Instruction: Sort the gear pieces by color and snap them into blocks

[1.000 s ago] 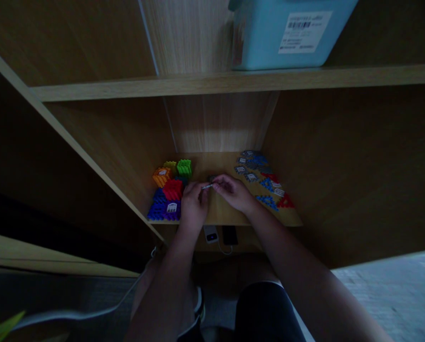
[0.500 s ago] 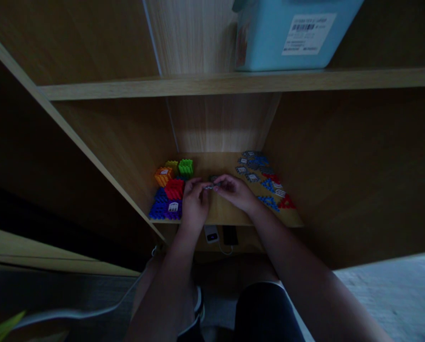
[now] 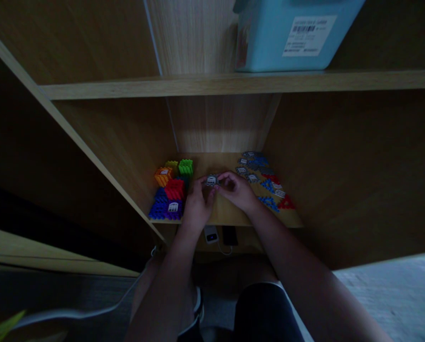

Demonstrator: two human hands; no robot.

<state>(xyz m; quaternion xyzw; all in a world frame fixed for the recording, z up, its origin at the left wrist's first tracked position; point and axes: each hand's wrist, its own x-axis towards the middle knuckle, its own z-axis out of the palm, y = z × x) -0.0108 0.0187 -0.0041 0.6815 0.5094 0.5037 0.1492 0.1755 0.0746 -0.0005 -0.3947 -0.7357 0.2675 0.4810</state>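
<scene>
Both hands meet over the middle of a low wooden shelf (image 3: 227,214). The left hand (image 3: 197,205) and the right hand (image 3: 238,191) each pinch a small grey tile (image 3: 211,180) between thumb and fingertips, one from either side, with the other fingers curled. The tile is held just above the shelf, its pale printed face turned up. The light is too dim to tell whether a second piece is pressed behind it.

To the left of the hands stands a cluster of cubes (image 3: 172,189) in orange, green, red, blue and purple, touching one another, and the left hand lies just beside it. To the right, loose tiles (image 3: 265,181) in grey, blue and red lie flat in a strip that runs from far to near.

Below the shelf's near edge sit two small devices (image 3: 220,235). On the upper shelf (image 3: 198,85), far right, rests a light blue bin (image 3: 269,42) with a white label.
</scene>
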